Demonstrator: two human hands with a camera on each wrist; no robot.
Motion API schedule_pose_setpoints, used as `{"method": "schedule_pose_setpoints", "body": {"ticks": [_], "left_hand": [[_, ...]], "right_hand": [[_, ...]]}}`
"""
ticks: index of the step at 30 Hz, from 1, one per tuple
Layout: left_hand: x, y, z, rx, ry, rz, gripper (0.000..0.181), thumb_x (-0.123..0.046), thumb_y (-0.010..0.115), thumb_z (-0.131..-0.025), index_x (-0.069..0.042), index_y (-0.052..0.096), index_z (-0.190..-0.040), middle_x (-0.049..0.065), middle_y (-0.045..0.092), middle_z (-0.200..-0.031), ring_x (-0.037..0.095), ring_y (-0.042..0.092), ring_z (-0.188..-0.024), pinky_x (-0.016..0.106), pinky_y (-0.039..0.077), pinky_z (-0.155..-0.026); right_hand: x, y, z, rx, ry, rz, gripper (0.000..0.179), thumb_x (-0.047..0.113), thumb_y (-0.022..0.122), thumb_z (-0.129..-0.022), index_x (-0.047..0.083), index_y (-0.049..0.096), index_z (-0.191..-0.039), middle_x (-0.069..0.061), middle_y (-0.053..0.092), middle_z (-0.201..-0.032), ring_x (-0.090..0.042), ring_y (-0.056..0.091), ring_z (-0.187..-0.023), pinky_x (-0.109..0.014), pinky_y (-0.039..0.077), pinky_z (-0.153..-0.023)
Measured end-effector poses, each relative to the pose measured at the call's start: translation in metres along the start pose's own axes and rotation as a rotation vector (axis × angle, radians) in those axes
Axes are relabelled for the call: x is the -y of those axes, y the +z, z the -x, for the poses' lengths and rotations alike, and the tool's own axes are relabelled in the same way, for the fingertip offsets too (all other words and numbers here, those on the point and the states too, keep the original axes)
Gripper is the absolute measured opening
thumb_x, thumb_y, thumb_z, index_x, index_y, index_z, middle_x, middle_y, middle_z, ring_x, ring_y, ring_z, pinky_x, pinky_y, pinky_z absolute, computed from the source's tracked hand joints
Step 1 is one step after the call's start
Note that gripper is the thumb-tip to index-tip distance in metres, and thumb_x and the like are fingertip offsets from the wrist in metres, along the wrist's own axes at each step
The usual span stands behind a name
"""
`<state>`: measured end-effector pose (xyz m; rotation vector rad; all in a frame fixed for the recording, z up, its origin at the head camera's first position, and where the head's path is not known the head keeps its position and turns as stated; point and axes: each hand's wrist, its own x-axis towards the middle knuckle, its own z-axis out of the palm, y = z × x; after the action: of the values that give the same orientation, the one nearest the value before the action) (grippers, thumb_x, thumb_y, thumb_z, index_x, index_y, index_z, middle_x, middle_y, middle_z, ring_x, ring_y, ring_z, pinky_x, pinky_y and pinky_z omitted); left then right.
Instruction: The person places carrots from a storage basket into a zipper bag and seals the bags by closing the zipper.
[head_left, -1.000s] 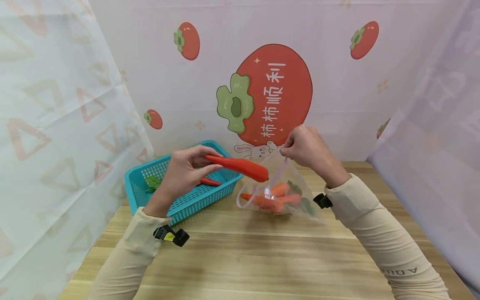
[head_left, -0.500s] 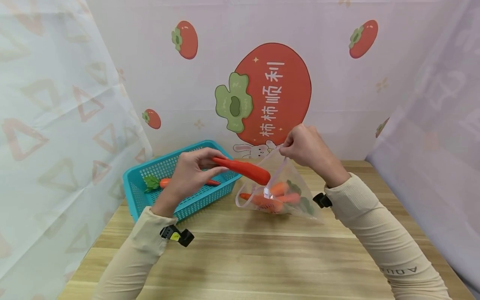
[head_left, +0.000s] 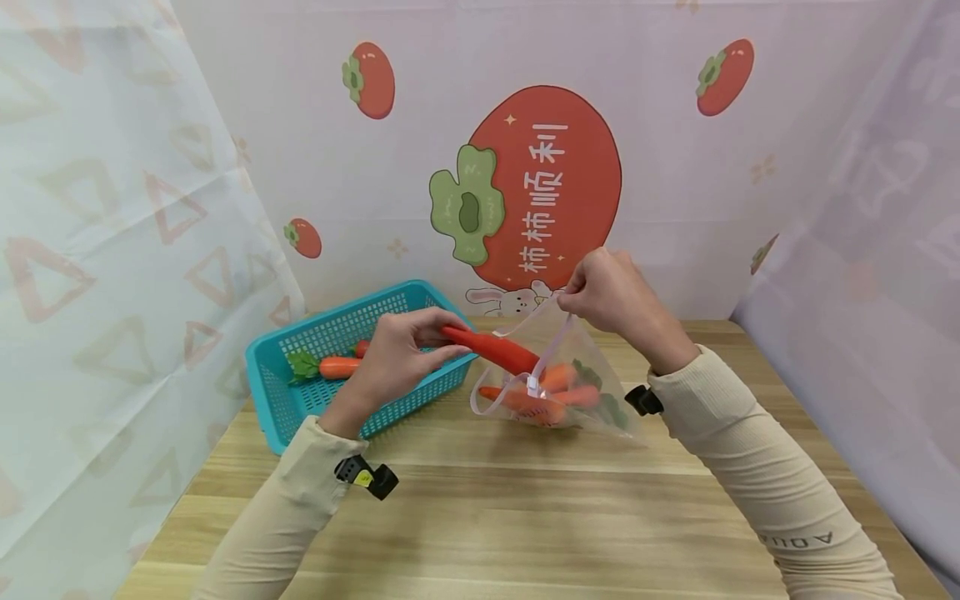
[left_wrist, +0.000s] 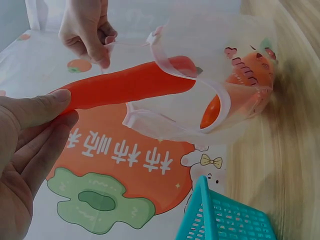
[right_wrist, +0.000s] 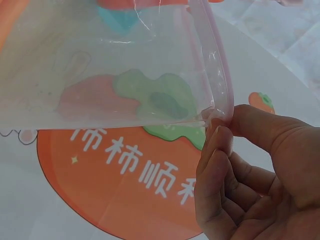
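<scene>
My left hand (head_left: pixel 408 354) pinches a long red tapered vegetable (left_wrist: pixel 130 85) by its thin end, between thumb and fingers. Its thick end, with a small green stub, points into the mouth of a clear zip bag (head_left: pixel 600 383). With thumb and forefinger, my right hand (right_wrist: pixel 255 175) holds up the upper corner of the bag by its pinkish zip edge. Inside the bag, which rests on the table, lie orange carrots (head_left: pixel 517 400) with green leaves. The slider (head_left: pixel 533 385) sits on the near edge of the opening.
On the left stands a blue perforated basket (head_left: pixel 258 375). In it lie an orange carrot (head_left: pixel 340 367) with leaves and a red vegetable (head_left: pixel 362 347), partly hidden by the left hand. A printed cloth (head_left: pixel 660 250) rises behind the wooden table (head_left: pixel 480 517).
My left hand has moved right and slightly down, bringing the red vegetable's thick end into the bag's mouth. More of the basket's contents shows now. The right hand has stayed in place.
</scene>
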<state>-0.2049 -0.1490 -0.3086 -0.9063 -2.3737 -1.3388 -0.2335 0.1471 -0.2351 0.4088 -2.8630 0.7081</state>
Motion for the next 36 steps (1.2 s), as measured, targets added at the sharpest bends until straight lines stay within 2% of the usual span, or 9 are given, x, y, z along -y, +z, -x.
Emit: {"method": "schedule_pose_setpoints", "body": {"ticks": [2, 9, 18, 26, 30, 36], "left_hand": [[0.002, 0.002, 0.000, 0.006, 0.002, -0.001, 0.027, -0.009, 0.084, -0.089, -0.008, 0.077, -0.116, 0.008, 0.081, -0.108, 0.018, 0.081, -0.093, 0.032, 0.065, -0.088], [0.008, 0.010, 0.003, 0.030, -0.001, -0.004, 0.027, -0.007, 0.083, -0.089, -0.006, 0.077, -0.116, 0.010, 0.080, -0.109, 0.021, 0.081, -0.093, 0.038, 0.066, -0.088], [0.014, 0.021, 0.008, 0.046, 0.011, 0.005, 0.025, -0.005, 0.083, -0.089, -0.005, 0.077, -0.113, 0.011, 0.079, -0.109, 0.021, 0.081, -0.092, 0.032, 0.066, -0.085], [0.016, 0.030, 0.010, 0.099, -0.034, -0.040, 0.028, -0.005, 0.083, -0.090, -0.006, 0.076, -0.118, 0.010, 0.079, -0.113, 0.021, 0.081, -0.098, 0.033, 0.065, -0.090], [0.017, 0.031, 0.010, 0.084, -0.040, -0.036, 0.025, -0.006, 0.082, -0.091, -0.008, 0.077, -0.115, 0.007, 0.081, -0.111, 0.018, 0.081, -0.099, 0.031, 0.064, -0.090], [0.018, 0.025, 0.010, 0.050, -0.014, -0.010, 0.022, -0.006, 0.082, -0.091, -0.009, 0.079, -0.112, 0.008, 0.081, -0.109, 0.017, 0.081, -0.097, 0.033, 0.065, -0.088]], "right_hand": [[0.000, 0.000, 0.000, -0.002, -0.005, 0.001, 0.031, 0.011, 0.072, -0.092, 0.006, 0.073, -0.062, -0.006, 0.068, -0.059, -0.017, 0.047, -0.055, -0.030, 0.037, -0.052], [0.000, 0.001, -0.001, -0.003, -0.011, -0.007, 0.030, 0.010, 0.072, -0.092, 0.003, 0.073, -0.063, -0.006, 0.064, -0.056, -0.016, 0.045, -0.054, -0.029, 0.037, -0.052], [0.000, 0.000, 0.000, 0.007, -0.006, -0.015, 0.030, 0.011, 0.073, -0.093, 0.005, 0.074, -0.064, -0.007, 0.070, -0.062, -0.017, 0.049, -0.056, -0.029, 0.038, -0.052], [0.001, -0.002, 0.000, 0.012, -0.013, -0.016, 0.024, 0.011, 0.074, -0.092, 0.007, 0.079, -0.070, -0.009, 0.075, -0.069, -0.019, 0.054, -0.059, -0.031, 0.042, -0.055], [0.003, -0.002, 0.001, 0.008, -0.015, -0.013, 0.024, 0.012, 0.074, -0.092, 0.008, 0.079, -0.069, -0.009, 0.075, -0.069, -0.018, 0.053, -0.058, -0.031, 0.042, -0.055], [0.002, -0.001, 0.000, -0.003, -0.025, -0.008, 0.026, 0.011, 0.074, -0.091, 0.008, 0.078, -0.066, -0.009, 0.075, -0.068, -0.018, 0.054, -0.057, -0.030, 0.043, -0.055]]}}
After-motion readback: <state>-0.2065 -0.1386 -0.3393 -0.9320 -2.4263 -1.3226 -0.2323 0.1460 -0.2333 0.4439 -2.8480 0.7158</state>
